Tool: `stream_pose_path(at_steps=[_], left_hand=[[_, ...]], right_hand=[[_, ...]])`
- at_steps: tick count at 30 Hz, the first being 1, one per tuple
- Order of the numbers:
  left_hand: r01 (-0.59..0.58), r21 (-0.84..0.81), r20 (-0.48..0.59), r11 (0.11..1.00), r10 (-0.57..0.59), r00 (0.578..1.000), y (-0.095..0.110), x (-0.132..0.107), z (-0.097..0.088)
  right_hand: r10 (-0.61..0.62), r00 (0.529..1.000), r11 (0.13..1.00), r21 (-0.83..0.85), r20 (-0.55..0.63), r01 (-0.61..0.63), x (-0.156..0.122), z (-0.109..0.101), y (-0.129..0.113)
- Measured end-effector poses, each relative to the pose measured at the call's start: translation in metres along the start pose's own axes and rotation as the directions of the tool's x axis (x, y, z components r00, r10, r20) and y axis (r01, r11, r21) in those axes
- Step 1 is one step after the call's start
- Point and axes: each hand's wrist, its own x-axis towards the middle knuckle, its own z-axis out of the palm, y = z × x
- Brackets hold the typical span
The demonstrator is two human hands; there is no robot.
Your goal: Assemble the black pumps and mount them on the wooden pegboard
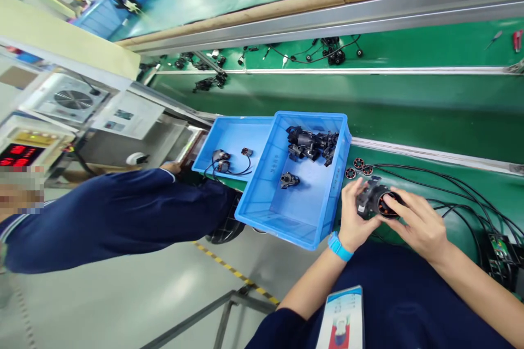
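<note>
Blue bin (332,196) blocks the left, black cables (450,177) clutter the right; green belt (409,114) beyond lies open.

Green conveyor belt (409,98), grey floor (123,305)

Views: one, the head camera. You wear it; it faces forward and down, rolled sideways.
Near, lower right: your left hand (354,221) and right hand (423,226) on a part (373,199), close under the lens.
Middle: bin (305,204).
Far, across the top: belt (409,103).
Left: a co-worker's sleeve (123,212).

Glossy blue plastic bin (262,185), matt green belt (409,120)
</note>
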Motion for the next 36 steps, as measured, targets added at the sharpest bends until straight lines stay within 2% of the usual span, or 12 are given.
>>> stream_pose_path(at_steps=[4, 7, 11, 14, 17, 19, 21, 24, 26, 30, 33, 36], left_hand=[[0.154, 0.141, -0.248, 0.978, -0.116, 0.962, -0.013, -0.009, -0.029], [0.171, 0.221, -0.379, 0.960, -0.077, 0.922, -0.021, -0.015, -0.057], [0.241, 0.371, -0.507, 0.897, -0.022, 0.862, -0.041, -0.012, -0.108], [0.385, 0.516, -0.544, 0.765, -0.055, 0.838, -0.069, -0.004, -0.155], [0.456, 0.704, -0.446, 0.545, -0.160, 0.880, -0.099, 0.011, -0.192], [0.475, 0.788, -0.391, 0.391, -0.278, 0.877, -0.116, 0.027, -0.205], [0.526, 0.807, -0.383, 0.269, -0.440, 0.812, -0.130, 0.048, -0.212], [0.591, 0.793, -0.379, 0.147, -0.639, 0.669, -0.147, 0.085, -0.220], [0.585, 0.804, -0.358, 0.105, -0.700, 0.618, -0.159, 0.109, -0.225], [0.514, 0.856, -0.304, 0.055, -0.752, 0.586, -0.178, 0.142, -0.224], [0.455, 0.890, -0.282, 0.030, -0.749, 0.600, -0.186, 0.147, -0.208], [0.396, 0.917, -0.252, 0.038, -0.714, 0.653, -0.183, 0.135, -0.189]], right_hand=[[0.065, 0.991, 0.984, -0.173, 0.118, -0.044, -0.050, 0.046, 0.049], [0.168, 0.950, 0.970, -0.217, 0.265, -0.111, -0.081, 0.078, 0.078], [0.471, 0.845, 0.880, -0.074, 0.253, -0.469, -0.081, 0.089, 0.084], [0.795, 0.537, 0.485, 0.235, 0.283, -0.842, -0.060, 0.093, 0.078], [0.777, 0.213, 0.002, 0.337, 0.592, -0.942, -0.042, 0.108, 0.077], [0.689, 0.096, -0.087, 0.214, 0.718, -0.973, -0.036, 0.123, 0.078], [0.647, 0.050, -0.042, 0.101, 0.761, -0.994, -0.034, 0.137, 0.080], [0.617, 0.063, 0.113, -0.010, 0.784, -0.994, -0.035, 0.150, 0.083], [0.619, 0.135, 0.282, -0.058, 0.773, -0.958, -0.035, 0.149, 0.084], [0.615, 0.412, 0.610, -0.075, 0.673, -0.789, -0.023, 0.135, 0.090], [0.455, 0.645, 0.885, -0.231, 0.614, -0.404, -0.007, 0.131, 0.096], [0.274, 0.722, 0.930, -0.366, 0.635, -0.031, 0.008, 0.140, 0.102]])
